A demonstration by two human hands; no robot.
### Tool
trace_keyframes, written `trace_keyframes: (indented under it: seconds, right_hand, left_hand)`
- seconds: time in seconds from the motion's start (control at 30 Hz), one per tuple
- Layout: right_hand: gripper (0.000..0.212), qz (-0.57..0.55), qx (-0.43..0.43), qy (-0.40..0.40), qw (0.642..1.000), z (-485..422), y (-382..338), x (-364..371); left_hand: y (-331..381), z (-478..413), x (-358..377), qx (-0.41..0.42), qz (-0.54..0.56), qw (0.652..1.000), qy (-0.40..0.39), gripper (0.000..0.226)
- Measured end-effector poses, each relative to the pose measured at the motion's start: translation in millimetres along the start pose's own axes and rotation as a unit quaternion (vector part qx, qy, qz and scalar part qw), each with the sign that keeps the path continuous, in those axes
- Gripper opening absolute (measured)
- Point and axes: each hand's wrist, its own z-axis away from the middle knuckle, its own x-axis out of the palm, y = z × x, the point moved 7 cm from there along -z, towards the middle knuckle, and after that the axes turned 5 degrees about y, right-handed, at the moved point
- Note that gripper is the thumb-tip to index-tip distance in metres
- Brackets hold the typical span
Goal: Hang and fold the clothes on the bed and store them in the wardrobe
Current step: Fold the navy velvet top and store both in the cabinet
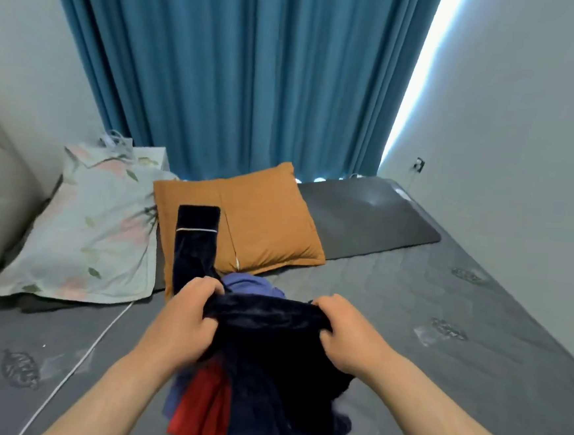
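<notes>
Velvety navy garment (pixel 268 353), bunched at the frame's centre over a red garment (pixel 205 406) and a blue garment (pixel 249 283) on the bed (pixel 442 315), could drag those two along if lifted, since its folds lie among them. Its piped cuff end (pixel 196 241), trailing up-left over the orange pillow (pixel 265 215), may twist. Both the left hand (pixel 185 315) and the right hand (pixel 348 339) clutch its gathered upper edge, knuckles up, fingers curled into the cloth.

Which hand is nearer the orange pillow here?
Left. The left hand grips the dark garment just in front of the pillow, by its near corner; the right hand grips the same garment farther right, apart from the pillow.
</notes>
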Motion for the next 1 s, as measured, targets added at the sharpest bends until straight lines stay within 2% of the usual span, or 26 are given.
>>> trace_keyframes:
  seconds: [0.1,0.17,0.27,0.33,0.4,0.47,0.5,0.53,0.6,0.67,0.8,0.87,1.0]
  right_hand:
    - [0.030,-0.032,-0.007,0.041,0.999,-0.5,-31.1,-65.0]
    - [0.030,-0.061,-0.002,0.063,0.996,0.4,-50.9,-110.5]
    - [0.033,-0.078,-0.014,0.119,0.990,2.1,-83.5,-175.0]
    - [0.025,-0.079,-0.023,0.161,0.984,3.8,-104.9,-209.0]
    - [0.013,-0.041,-0.026,0.228,0.972,10.8,-122.6,-233.5]
    - [0.014,-0.023,-0.033,0.317,0.948,27.0,-144.7,-251.7]
    - [0.013,-0.059,-0.048,0.339,0.938,37.2,-158.2,-254.6]
    - [0.014,-0.119,-0.071,0.333,0.933,46.6,-173.4,-253.8]
    - [0.026,-0.234,-0.107,0.249,0.934,60.5,-207.0,-241.3]
    - [0.034,-0.282,-0.122,0.198,0.931,70.1,-228.8,-229.9]
    - [0.019,-0.327,-0.120,0.267,0.899,75.3,-243.1,-244.0]
    - [0.014,-0.351,-0.121,0.274,0.887,76.4,-248.6,-251.1]
    - [0.011,-0.427,-0.089,0.274,0.857,77.2,-249.7,-262.2]
  left_hand:
    - [39.7,-27.3,-56.7,-0.025,0.024,0.998,0.045,0.028]
    - [76.5,-45.9,-93.6,-0.011,0.051,0.997,0.055,0.020]
    - [132.4,-66.9,-144.1,-0.012,0.137,0.988,0.068,0.013]
    - [165.5,-74.6,-171.5,-0.024,0.218,0.973,0.069,0.010]
    - [193.7,-76.3,-190.9,-0.039,0.291,0.954,0.062,0.016]
    - [217.2,-74.4,-202.7,-0.058,0.362,0.929,0.052,0.015]
    - [227.7,-72.5,-206.1,-0.064,0.386,0.919,0.045,0.015]
    - [237.8,-70.4,-208.2,-0.069,0.404,0.912,0.036,0.014]
    - [253.7,-65.0,-211.0,-0.074,0.418,0.905,0.018,0.010]
    - [266.4,-58.1,-211.8,-0.074,0.436,0.897,-0.012,0.012]
    - [297.0,-40.1,-219.9,-0.038,0.506,0.855,-0.106,0.013]
    - [307.5,-29.6,-228.1,0.002,0.524,0.842,-0.125,0.019]
    - [298.5,-1.9,-239.8,0.068,0.514,0.853,-0.061,0.038]
